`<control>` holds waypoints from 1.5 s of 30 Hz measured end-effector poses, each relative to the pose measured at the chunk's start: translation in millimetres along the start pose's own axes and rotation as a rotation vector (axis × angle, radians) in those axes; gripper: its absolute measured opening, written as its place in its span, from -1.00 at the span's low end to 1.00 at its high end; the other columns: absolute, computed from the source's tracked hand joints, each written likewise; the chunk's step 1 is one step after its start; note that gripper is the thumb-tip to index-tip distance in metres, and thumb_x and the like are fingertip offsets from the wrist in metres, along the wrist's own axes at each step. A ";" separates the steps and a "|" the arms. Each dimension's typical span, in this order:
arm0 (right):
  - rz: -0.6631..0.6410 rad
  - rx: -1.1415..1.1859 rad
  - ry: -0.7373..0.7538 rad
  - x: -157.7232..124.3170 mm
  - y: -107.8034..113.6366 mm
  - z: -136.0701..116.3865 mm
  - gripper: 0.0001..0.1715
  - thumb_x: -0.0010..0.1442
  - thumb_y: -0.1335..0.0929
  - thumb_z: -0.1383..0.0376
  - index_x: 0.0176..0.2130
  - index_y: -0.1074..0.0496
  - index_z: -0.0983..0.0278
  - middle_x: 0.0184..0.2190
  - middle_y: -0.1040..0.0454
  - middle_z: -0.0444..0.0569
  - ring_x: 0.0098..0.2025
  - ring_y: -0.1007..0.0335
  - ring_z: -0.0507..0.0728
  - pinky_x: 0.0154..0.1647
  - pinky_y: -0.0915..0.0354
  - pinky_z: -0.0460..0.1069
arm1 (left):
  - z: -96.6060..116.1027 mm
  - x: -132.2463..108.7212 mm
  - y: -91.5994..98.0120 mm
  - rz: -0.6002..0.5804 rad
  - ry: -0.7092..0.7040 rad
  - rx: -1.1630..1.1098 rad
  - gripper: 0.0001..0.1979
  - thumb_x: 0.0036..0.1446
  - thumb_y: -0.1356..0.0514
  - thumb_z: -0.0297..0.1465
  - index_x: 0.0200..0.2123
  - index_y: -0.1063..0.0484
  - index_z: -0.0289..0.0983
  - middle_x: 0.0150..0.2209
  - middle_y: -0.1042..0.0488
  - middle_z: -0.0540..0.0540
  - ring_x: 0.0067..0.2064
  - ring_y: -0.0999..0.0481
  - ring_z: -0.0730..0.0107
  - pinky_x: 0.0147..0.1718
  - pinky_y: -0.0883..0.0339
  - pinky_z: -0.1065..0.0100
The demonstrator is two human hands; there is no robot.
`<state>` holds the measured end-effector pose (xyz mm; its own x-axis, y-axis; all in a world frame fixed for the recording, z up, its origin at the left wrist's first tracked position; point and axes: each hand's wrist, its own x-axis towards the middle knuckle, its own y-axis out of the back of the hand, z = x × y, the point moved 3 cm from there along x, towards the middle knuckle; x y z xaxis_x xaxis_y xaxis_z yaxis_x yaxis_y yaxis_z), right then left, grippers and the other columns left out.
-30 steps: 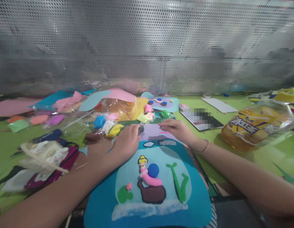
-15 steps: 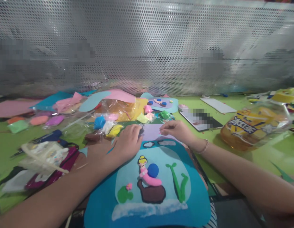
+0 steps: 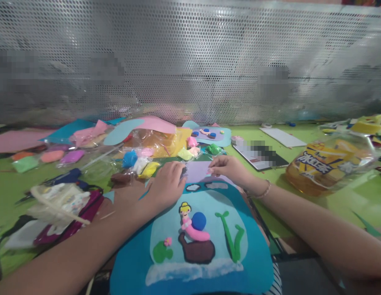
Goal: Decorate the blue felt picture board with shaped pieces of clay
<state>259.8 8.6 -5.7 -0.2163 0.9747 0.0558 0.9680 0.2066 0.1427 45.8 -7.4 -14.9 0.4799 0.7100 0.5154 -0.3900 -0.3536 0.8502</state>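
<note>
My left hand [image 3: 169,182] rests over the upper left of a blue paper board [image 3: 128,264], its fingers curled around a small dark thing [image 3: 184,169] that is mostly hidden. At the board's upper right, my right hand [image 3: 230,169] has thumb and finger pinched together; a tiny pinkish speck shows at the tips, too small to name. Between both hands lies a purple sheet [image 3: 197,169]. On the board's pale blue middle are a clay snail with a pink body [image 3: 196,234] and blue shell [image 3: 199,221], a brown clay shape [image 3: 199,250] and green clay plants [image 3: 231,241].
Several bags of coloured clay [image 3: 138,164] lie to the left, near a maroon pouch [image 3: 96,200]. A second clay picture [image 3: 205,133] sits at the back. To the right are a tablet-like device [image 3: 254,157], a white board [image 3: 282,137] and a tea bottle [image 3: 327,164]. A perforated metal panel [image 3: 190,61] stands behind.
My right hand's fingertips have drawn slightly closer together, and a pinkish speck now shows there. The left hand has barely moved. The view has shifted a little.
</note>
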 end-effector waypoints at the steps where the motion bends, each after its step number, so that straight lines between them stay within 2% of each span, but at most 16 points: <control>1: 0.011 -0.017 0.014 0.1 1.1 -0.4 -0.70 -0.24 -0.55 0.29 -0.52 -0.43 0.34 -0.62 -0.46 -0.16 -0.59 -0.35 -0.06 -0.55 -0.34 -0.16 | -0.1 0.0 0.0 0.003 -0.002 -0.006 -0.75 0.13 -0.05 -0.41 -0.09 -0.30 -0.30 -0.08 -0.38 -0.22 -0.02 -0.34 0.10 -0.07 -0.29 0.06; 2: 0.016 -0.021 0.019 0.2 1.7 -0.4 -0.69 -0.26 -0.56 0.29 -0.54 -0.42 0.34 -0.64 -0.44 -0.18 -0.61 -0.32 -0.08 -0.58 -0.32 -0.17 | -0.3 0.0 -0.1 0.006 -0.002 -0.011 -0.75 0.13 -0.06 -0.41 -0.10 -0.30 -0.29 -0.08 -0.38 -0.22 -0.02 -0.34 0.10 -0.07 -0.29 0.06; 4: 0.006 0.023 -0.011 0.3 1.2 1.0 -0.71 -0.24 -0.55 0.28 -0.52 -0.44 0.34 -0.60 -0.47 -0.15 -0.57 -0.36 -0.06 -0.51 -0.37 -0.14 | -0.9 0.0 -0.3 0.008 0.002 -0.016 -0.75 0.13 -0.06 -0.40 -0.10 -0.31 -0.28 -0.08 -0.38 -0.22 -0.02 -0.34 0.10 -0.07 -0.29 0.06; 8: -0.032 0.237 -0.087 0.3 -3.1 4.2 -0.77 -0.04 -0.48 0.30 -0.30 -0.52 0.31 -0.35 -0.57 -0.02 -0.27 -0.52 0.04 -0.13 -0.44 -0.04 | -1.4 0.5 -0.6 0.006 -0.006 -0.009 -0.75 0.13 -0.05 -0.40 -0.10 -0.32 -0.28 -0.10 -0.39 -0.21 -0.03 -0.34 0.12 -0.07 -0.29 0.08; 10: -0.053 0.324 -0.102 -0.1 -4.9 4.1 -0.77 0.05 -0.44 0.33 -0.21 -0.51 0.29 -0.25 -0.57 0.00 -0.17 -0.51 0.05 -0.07 -0.43 -0.03 | -1.4 0.7 -0.5 0.008 -0.013 -0.006 -0.76 0.14 -0.05 -0.39 -0.10 -0.32 -0.28 -0.10 -0.39 -0.20 -0.04 -0.35 0.13 -0.07 -0.29 0.09; 14: -0.085 0.401 -0.131 -0.7 -5.8 2.9 -0.76 0.07 -0.42 0.35 -0.19 -0.49 0.29 -0.20 -0.56 0.02 -0.16 -0.51 0.03 -0.14 -0.46 -0.08 | -0.9 0.7 0.0 0.010 -0.023 0.008 -0.76 0.15 -0.05 -0.39 -0.11 -0.31 -0.30 -0.12 -0.39 -0.20 -0.06 -0.35 0.12 -0.07 -0.29 0.08; 17: -0.062 0.390 -0.142 0.0 -3.8 4.1 -0.76 -0.08 -0.51 0.33 -0.34 -0.49 0.32 -0.40 -0.57 -0.05 -0.36 -0.51 -0.01 -0.32 -0.45 -0.16 | -0.2 0.6 0.7 0.007 -0.028 0.010 -0.76 0.15 -0.05 -0.40 -0.10 -0.31 -0.31 -0.11 -0.39 -0.21 -0.05 -0.35 0.11 -0.07 -0.29 0.08; 21: -0.046 0.383 -0.122 1.2 -1.2 7.8 -0.62 -0.30 -0.58 0.31 -0.55 -0.36 0.32 -0.61 -0.46 -0.21 -0.61 -0.35 -0.10 -0.54 -0.36 -0.20 | 0.9 0.4 1.7 0.009 -0.033 -0.010 -0.76 0.14 -0.05 -0.41 -0.10 -0.30 -0.30 -0.10 -0.39 -0.21 -0.05 -0.35 0.12 -0.05 -0.28 0.08; 23: -0.065 0.385 -0.141 1.0 -1.0 9.8 -0.63 -0.28 -0.58 0.28 -0.55 -0.36 0.32 -0.59 -0.47 -0.19 -0.58 -0.37 -0.09 -0.51 -0.39 -0.19 | 1.4 0.3 1.8 0.007 -0.035 -0.015 -0.76 0.14 -0.05 -0.41 -0.10 -0.31 -0.30 -0.10 -0.39 -0.21 -0.04 -0.35 0.12 -0.06 -0.29 0.08; 28: -0.176 0.389 -0.199 -1.8 -4.3 9.1 -0.76 0.04 -0.46 0.22 -0.35 -0.51 0.37 -0.35 -0.56 0.02 -0.32 -0.50 0.00 -0.30 -0.46 -0.16 | 1.6 0.1 1.8 0.003 -0.044 -0.003 -0.76 0.15 -0.04 -0.40 -0.10 -0.30 -0.30 -0.09 -0.39 -0.21 -0.04 -0.34 0.12 -0.06 -0.28 0.08; 31: -0.212 0.417 -0.205 -3.0 -6.0 7.6 -0.77 0.12 -0.41 0.24 -0.29 -0.52 0.38 -0.26 -0.55 0.06 -0.25 -0.50 0.01 -0.26 -0.46 -0.16 | 1.4 0.1 1.8 -0.002 -0.046 -0.004 -0.76 0.16 -0.04 -0.39 -0.09 -0.30 -0.31 -0.09 -0.38 -0.21 -0.04 -0.34 0.13 -0.06 -0.28 0.09; 35: -0.168 0.435 -0.207 -1.2 -4.2 10.1 -0.77 -0.05 -0.51 0.27 -0.43 -0.47 0.38 -0.42 -0.55 -0.03 -0.40 -0.49 -0.03 -0.36 -0.46 -0.18 | 1.7 0.1 1.6 -0.006 -0.049 -0.001 -0.76 0.16 -0.04 -0.39 -0.10 -0.31 -0.31 -0.09 -0.39 -0.20 -0.04 -0.34 0.14 -0.06 -0.29 0.09; 39: -0.085 0.510 -0.203 0.9 -1.5 9.8 -0.64 -0.26 -0.58 0.36 -0.57 -0.35 0.34 -0.57 -0.50 -0.15 -0.58 -0.40 -0.09 -0.53 -0.39 -0.23 | 2.1 -0.3 1.8 0.007 -0.059 -0.007 -0.76 0.16 -0.04 -0.39 -0.10 -0.32 -0.31 -0.10 -0.39 -0.20 -0.05 -0.34 0.14 -0.07 -0.30 0.10; 41: -0.085 0.509 -0.213 0.5 -2.2 7.6 -0.70 -0.19 -0.56 0.38 -0.56 -0.36 0.35 -0.57 -0.50 -0.13 -0.57 -0.40 -0.09 -0.52 -0.39 -0.24 | 2.0 -0.5 1.8 0.010 -0.065 -0.010 -0.76 0.15 -0.04 -0.39 -0.10 -0.32 -0.31 -0.10 -0.39 -0.20 -0.05 -0.35 0.15 -0.07 -0.30 0.10; 44: -0.128 0.476 -0.236 -1.4 -4.7 4.8 -0.88 0.08 -0.43 0.38 -0.45 -0.46 0.40 -0.49 -0.53 -0.04 -0.48 -0.45 -0.07 -0.44 -0.41 -0.23 | 1.9 -0.4 1.5 0.011 -0.071 -0.009 -0.76 0.15 -0.05 -0.40 -0.11 -0.32 -0.30 -0.11 -0.39 -0.19 -0.06 -0.35 0.15 -0.07 -0.30 0.10; 45: -0.149 0.469 -0.244 -2.2 -5.6 4.4 -0.87 0.16 -0.37 0.39 -0.40 -0.48 0.42 -0.46 -0.53 0.00 -0.44 -0.47 -0.05 -0.40 -0.42 -0.22 | 1.9 -0.2 1.5 0.013 -0.073 -0.006 -0.77 0.15 -0.05 -0.40 -0.11 -0.32 -0.31 -0.12 -0.39 -0.19 -0.06 -0.35 0.16 -0.07 -0.30 0.10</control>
<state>255.5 5.6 -10.9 -0.3733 0.9120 -0.1699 0.8944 0.3052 -0.3269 46.6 -9.2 -13.6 0.5308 0.6591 0.5328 -0.4013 -0.3582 0.8430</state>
